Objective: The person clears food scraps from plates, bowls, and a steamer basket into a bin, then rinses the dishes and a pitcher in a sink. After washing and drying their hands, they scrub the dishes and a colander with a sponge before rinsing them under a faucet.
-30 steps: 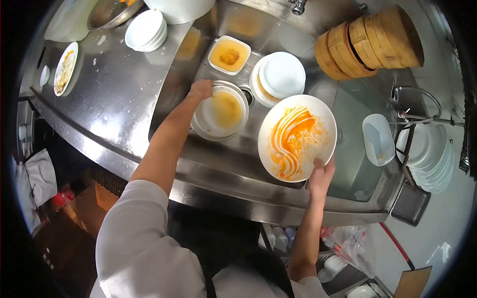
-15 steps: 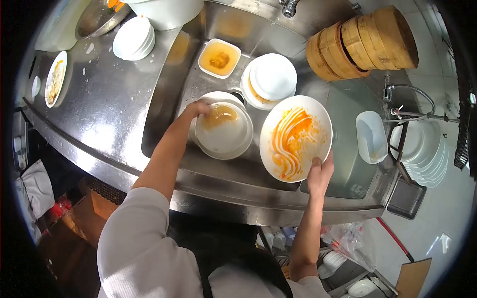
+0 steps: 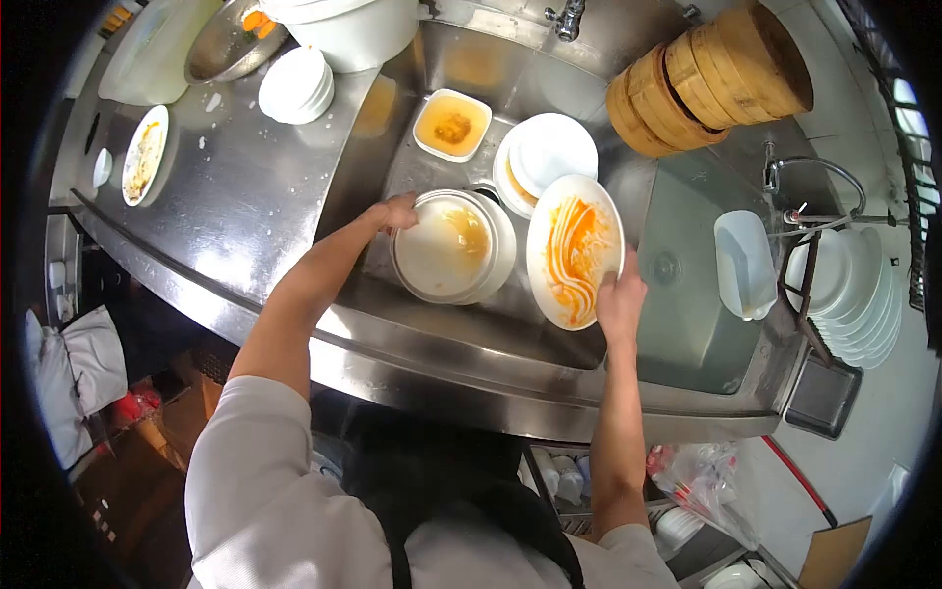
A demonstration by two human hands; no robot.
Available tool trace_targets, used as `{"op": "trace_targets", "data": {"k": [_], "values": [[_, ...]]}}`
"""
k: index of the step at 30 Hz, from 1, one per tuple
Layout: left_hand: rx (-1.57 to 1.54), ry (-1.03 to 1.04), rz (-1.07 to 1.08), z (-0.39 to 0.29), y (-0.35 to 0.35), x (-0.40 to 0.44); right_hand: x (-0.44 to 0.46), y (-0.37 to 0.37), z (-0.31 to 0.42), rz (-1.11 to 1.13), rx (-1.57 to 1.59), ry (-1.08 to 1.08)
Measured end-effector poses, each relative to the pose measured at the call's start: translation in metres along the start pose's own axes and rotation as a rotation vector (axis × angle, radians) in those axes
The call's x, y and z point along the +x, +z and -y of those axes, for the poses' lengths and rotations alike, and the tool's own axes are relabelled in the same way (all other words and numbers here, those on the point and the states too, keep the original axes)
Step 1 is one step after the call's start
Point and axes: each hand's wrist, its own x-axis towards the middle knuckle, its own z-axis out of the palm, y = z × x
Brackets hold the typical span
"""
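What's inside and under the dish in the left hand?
Inside the dish, yellowish liquid. Beneath, another white dish shows at the right; its middle and anything lower are covered.

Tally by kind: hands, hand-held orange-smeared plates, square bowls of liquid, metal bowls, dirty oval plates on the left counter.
Left hand and right hand: 2
Orange-smeared plate: 1
Square bowl: 1
Metal bowl: 1
Oval plate: 1
Total: 6
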Motion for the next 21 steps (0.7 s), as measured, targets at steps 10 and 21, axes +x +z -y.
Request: {"op": "trace_targets", "data": {"k": [10,21], "values": [[0.447,0.131,-0.227,0.012,-0.027,-0.021,0.036,0.105,-0.031,0.307,0.103,0.001],[0.209,0.037,-0.246,0.007,-0.018,-0.031,0.033,0.244,-0.103,0.36,-0.002,0.255]]}}
